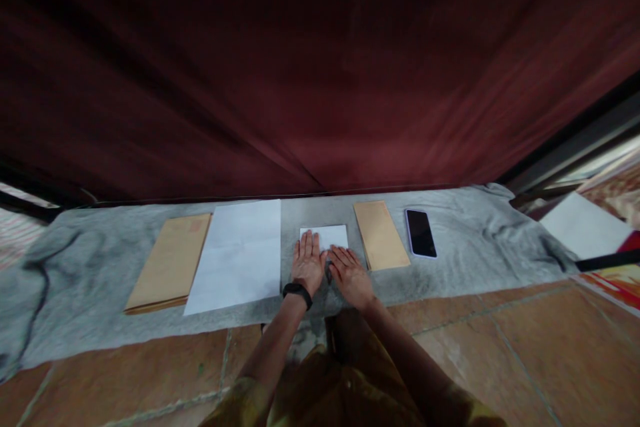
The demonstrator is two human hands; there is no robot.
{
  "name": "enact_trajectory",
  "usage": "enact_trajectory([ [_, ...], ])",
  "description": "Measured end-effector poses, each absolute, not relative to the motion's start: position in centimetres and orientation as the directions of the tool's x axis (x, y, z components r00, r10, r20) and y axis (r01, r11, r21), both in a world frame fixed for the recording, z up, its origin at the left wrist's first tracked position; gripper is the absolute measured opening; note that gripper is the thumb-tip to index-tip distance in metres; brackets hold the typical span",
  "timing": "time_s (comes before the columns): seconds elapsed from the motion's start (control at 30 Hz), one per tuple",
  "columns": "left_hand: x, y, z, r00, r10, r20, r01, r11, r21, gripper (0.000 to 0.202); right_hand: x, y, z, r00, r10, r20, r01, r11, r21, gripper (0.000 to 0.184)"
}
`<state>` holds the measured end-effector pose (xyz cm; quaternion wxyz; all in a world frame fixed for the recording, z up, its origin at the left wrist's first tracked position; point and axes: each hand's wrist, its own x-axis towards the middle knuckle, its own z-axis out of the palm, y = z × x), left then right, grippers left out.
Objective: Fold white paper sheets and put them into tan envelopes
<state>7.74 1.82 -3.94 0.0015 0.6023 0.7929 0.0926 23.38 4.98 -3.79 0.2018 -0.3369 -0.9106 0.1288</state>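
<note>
A small white sheet of paper [333, 235], apparently folded, lies on the grey cloth in front of me. My left hand [309, 260], with a black band on its wrist, rests flat on the paper's left part, fingers stretched out. Beside it, my right hand [349, 275] lies flat with fingers extended over the paper's lower right edge. The two thumbs almost meet. Left of my hands is a large white sheet [243, 253]. Brown envelopes [170, 260] are stacked farther left, and more brown envelopes [381, 235] lie just right of my hands.
A phone [421, 233] in a lilac case lies right of the envelopes. The grey cloth [480, 240] covers a long surface backed by a dark red curtain [320, 80]. Tiled floor [165, 373] runs along the front. White paper [583, 223] shows at far right.
</note>
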Motion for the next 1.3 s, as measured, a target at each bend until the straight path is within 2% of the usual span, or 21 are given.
enact_trajectory([
  [0.5,7.9,-0.5,-3.8,-0.361,0.915,0.178,0.928,0.336,0.159,0.068,23.5,4.9,-4.7,-0.506,0.800,0.323,0.705,0.599,-0.379,0.045],
  [0.67,8.0,-0.4,-3.8,-0.372,0.913,0.170,0.924,0.345,0.166,0.068,22.4,5.9,-4.3,-0.552,0.766,0.329,0.659,0.642,-0.392,0.044],
  [0.87,7.9,-0.3,-3.9,-0.372,0.914,0.159,0.923,0.345,0.172,0.067,19.8,7.8,-3.6,-0.613,0.746,0.260,0.658,0.665,-0.354,0.043],
  [1.3,7.6,-0.3,-4.5,-0.354,0.914,0.201,0.930,0.320,0.181,0.069,20.7,8.6,-4.4,-0.561,0.775,0.290,0.717,0.630,-0.298,0.049],
])
